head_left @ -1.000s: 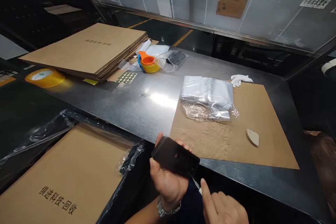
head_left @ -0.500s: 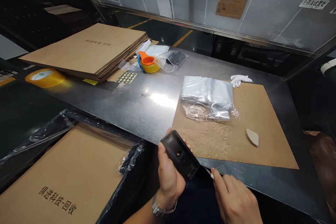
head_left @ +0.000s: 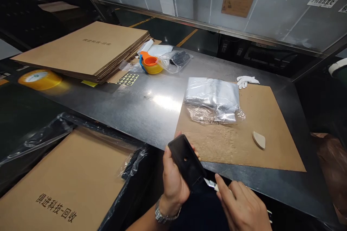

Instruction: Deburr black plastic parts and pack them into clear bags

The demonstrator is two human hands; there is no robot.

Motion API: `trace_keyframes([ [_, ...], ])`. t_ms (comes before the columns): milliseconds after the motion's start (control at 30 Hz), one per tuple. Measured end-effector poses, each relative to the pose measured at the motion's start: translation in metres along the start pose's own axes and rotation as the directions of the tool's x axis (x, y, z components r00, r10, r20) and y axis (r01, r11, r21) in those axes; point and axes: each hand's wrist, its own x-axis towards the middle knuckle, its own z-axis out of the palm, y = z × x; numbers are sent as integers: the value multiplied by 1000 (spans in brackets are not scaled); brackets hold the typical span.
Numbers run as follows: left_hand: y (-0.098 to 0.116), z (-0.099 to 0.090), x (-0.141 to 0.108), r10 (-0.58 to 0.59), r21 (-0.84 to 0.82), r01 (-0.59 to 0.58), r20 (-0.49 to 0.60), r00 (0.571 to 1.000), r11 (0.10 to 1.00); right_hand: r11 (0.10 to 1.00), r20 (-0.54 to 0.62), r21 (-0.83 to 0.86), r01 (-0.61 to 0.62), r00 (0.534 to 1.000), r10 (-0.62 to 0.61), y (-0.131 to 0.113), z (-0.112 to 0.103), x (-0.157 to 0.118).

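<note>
My left hand (head_left: 175, 180) is wrapped round a black, shallow, rectangular case (head_left: 187, 159) with rounded corners and a small hole in its middle. The case is held tilted just in front of the table's near edge. Pinched in my right hand (head_left: 241, 202) is a craft knife (head_left: 210, 183) with a short pointed blade and a pale handle. Its tip is at the lower right end of the case; whether it touches I cannot tell. Most of the handle is hidden in my fingers.
A cardboard sheet (head_left: 282, 151) carries a pack of clear plastic bags (head_left: 213, 94) and a beige wedge-shaped pad (head_left: 259, 140). A white glove (head_left: 247, 81) lies behind. Stacked cardboard (head_left: 81, 50), a tape roll (head_left: 40, 80) and an orange tape dispenser (head_left: 150, 61) are at left. A lined carton (head_left: 67, 173) stands lower left.
The knife blade shows more plainly now, close to the case's lower end. The case has turned slightly in my left hand. The whole view has shifted a little.
</note>
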Motion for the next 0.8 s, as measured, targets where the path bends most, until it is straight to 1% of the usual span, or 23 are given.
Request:
trace_keyframes([
  [133, 0, 0, -2, 14, 11, -15, 17, 1000, 1000, 1000, 12, -4, 3, 1000, -3, 1, -2, 0],
  [233, -1, -1, -4, 26, 20, -26, 21, 999, 999, 1000, 42, 5, 6, 999, -6, 3, -3, -1],
  [367, -3, -2, -5, 60, 47, -61, 30, 998, 997, 1000, 63, 6, 6, 998, -6, 4, -2, -3],
  [467, -6, -2, -4, 73, 66, -74, 22, 997, 995, 999, 44, -40, 9, 999, -7, 4, 0, -3],
  [633, -5, -1, -3, 78, 122, -74, -34, 996, 990, 993, 8, -119, 9, 1000, -9, 4, 2, -1],
  [700, -4, -1, -3, 80, 139, -73, -39, 996, 988, 996, 5, -82, 17, 1000, -17, 4, 1, 0],
  [800, -2, -1, -3, 55, 149, -50, -29, 998, 988, 998, -20, 66, 10, 1000, -9, 6, -2, 3],
])
